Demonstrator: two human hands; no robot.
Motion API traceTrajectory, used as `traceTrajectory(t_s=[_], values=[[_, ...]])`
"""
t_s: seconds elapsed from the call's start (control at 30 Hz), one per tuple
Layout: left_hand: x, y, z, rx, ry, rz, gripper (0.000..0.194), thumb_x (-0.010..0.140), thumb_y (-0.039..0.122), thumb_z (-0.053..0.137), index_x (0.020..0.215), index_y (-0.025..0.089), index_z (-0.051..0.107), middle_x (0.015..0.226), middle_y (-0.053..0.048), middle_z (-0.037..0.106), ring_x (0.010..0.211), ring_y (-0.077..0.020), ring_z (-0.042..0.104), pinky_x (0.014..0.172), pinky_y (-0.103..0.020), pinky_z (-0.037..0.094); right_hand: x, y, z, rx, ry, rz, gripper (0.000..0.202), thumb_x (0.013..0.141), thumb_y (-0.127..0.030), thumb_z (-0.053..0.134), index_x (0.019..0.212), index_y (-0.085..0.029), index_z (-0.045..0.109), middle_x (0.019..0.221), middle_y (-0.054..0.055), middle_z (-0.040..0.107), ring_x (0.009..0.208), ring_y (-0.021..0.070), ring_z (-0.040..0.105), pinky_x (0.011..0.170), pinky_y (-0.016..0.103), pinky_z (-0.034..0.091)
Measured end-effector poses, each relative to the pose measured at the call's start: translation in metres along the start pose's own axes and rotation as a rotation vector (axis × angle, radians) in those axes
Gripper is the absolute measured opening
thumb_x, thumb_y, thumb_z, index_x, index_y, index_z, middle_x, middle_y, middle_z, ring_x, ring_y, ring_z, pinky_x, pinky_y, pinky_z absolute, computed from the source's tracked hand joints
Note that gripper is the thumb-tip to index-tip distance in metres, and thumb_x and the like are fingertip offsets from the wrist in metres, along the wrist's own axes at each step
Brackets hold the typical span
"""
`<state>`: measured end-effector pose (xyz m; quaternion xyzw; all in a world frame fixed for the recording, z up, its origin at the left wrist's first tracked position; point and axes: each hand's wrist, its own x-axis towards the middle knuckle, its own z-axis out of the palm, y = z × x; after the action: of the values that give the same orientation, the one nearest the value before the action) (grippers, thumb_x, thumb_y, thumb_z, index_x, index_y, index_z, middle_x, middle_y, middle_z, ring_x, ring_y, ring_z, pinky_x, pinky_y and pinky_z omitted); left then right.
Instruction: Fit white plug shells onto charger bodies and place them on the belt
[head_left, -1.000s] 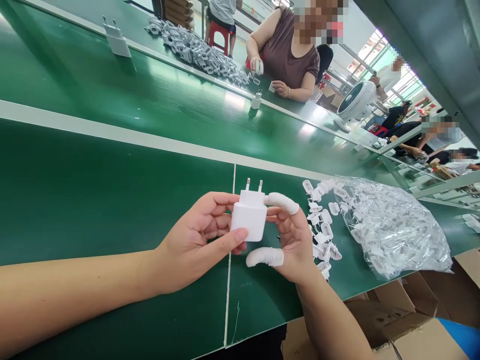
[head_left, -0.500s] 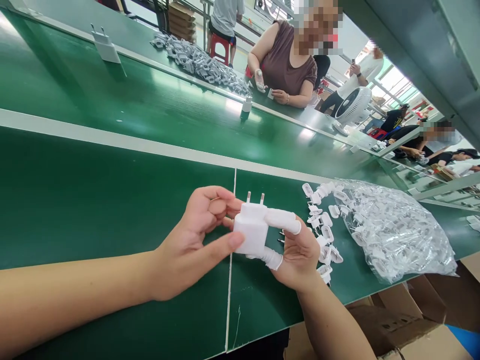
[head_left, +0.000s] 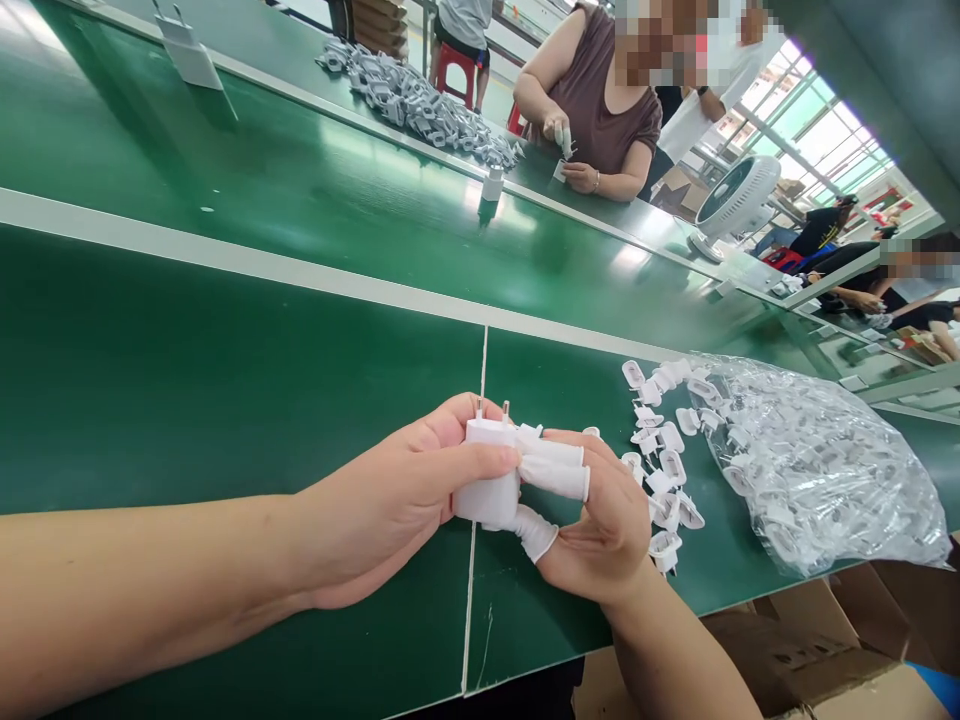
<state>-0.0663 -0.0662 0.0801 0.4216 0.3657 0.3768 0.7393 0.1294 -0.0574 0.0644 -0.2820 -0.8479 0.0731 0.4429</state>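
Note:
A white two-pin plug charger [head_left: 487, 499] is held upright above the green work surface, its metal pins pointing up. My left hand [head_left: 401, 500] grips it from the left, the thumb lying across its front and the fingers mostly hidden behind. From the right, my right hand [head_left: 600, 525] pinches the same charger, with white covers on its thumb and fingers. Close beyond my right hand lie loose white plug heads [head_left: 664, 470], some with pins showing.
A clear plastic bag [head_left: 825, 470] full of white plug heads lies at the right. Cardboard boxes [head_left: 795, 640] stand below the table edge. Across the green line [head_left: 360, 200], a person [head_left: 592, 110] handles small white parts beside a pile of plug parts [head_left: 420, 105] and a fan [head_left: 739, 205].
My left hand has closed further around the charger, its thumb moving right across the front. The charger has moved slightly down and left. My right fingers have shifted on its side.

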Motion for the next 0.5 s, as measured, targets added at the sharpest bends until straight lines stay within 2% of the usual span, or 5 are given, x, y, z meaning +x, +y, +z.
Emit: traceTrajectory(t_s=[0.1, 0.23, 0.37, 0.5], values=[[0.002, 0.005, -0.002, -0.003, -0.014, -0.033, 0.017, 0.086, 0.034, 0.061, 0.094, 0.025, 0.049, 0.087, -0.002, 0.062, 0.078, -0.0198, 0.062, 0.065, -0.035, 0.054, -0.002, 0.002, 0.003, 0.003, 0.053, 0.0, 0.046, 0.076, -0.014, 0.075, 0.118, -0.029, 0.062, 0.086, 0.002, 0.076, 0.08, 0.0246, 0.074, 0.08, 0.046, 0.065], [0.001, 0.011, -0.002, -0.194, -0.039, -0.087, 0.026, 0.073, 0.019, 0.063, 0.097, 0.022, 0.053, 0.09, -0.002, 0.061, 0.081, -0.0176, 0.058, 0.07, -0.031, 0.05, -0.004, 0.003, 0.004, 0.027, 0.079, 0.047, 0.036, 0.078, -0.017, 0.074, 0.11, -0.027, 0.063, 0.087, 0.002, 0.075, 0.081, 0.0228, 0.074, 0.089, 0.049, 0.063], [-0.001, 0.012, -0.001, -0.321, -0.097, -0.114, 0.029, 0.077, 0.022, 0.063, 0.105, 0.021, 0.054, 0.101, -0.005, 0.066, 0.095, -0.0216, 0.061, 0.085, -0.034, 0.05, -0.002, 0.002, 0.001, 0.059, 0.091, 0.062, 0.029, 0.08, -0.015, 0.073, 0.104, -0.027, 0.061, 0.075, -0.003, 0.071, 0.075, 0.0197, 0.073, 0.092, 0.048, 0.062], [0.0, 0.008, -0.002, -0.314, -0.072, -0.113, 0.029, 0.079, 0.026, 0.067, 0.105, 0.022, 0.056, 0.101, -0.003, 0.064, 0.094, -0.0202, 0.058, 0.084, -0.032, 0.049, -0.001, -0.001, 0.002, 0.046, 0.099, 0.048, 0.026, 0.081, -0.016, 0.074, 0.099, -0.027, 0.06, 0.079, -0.002, 0.073, 0.075, 0.0199, 0.073, 0.09, 0.047, 0.063]])
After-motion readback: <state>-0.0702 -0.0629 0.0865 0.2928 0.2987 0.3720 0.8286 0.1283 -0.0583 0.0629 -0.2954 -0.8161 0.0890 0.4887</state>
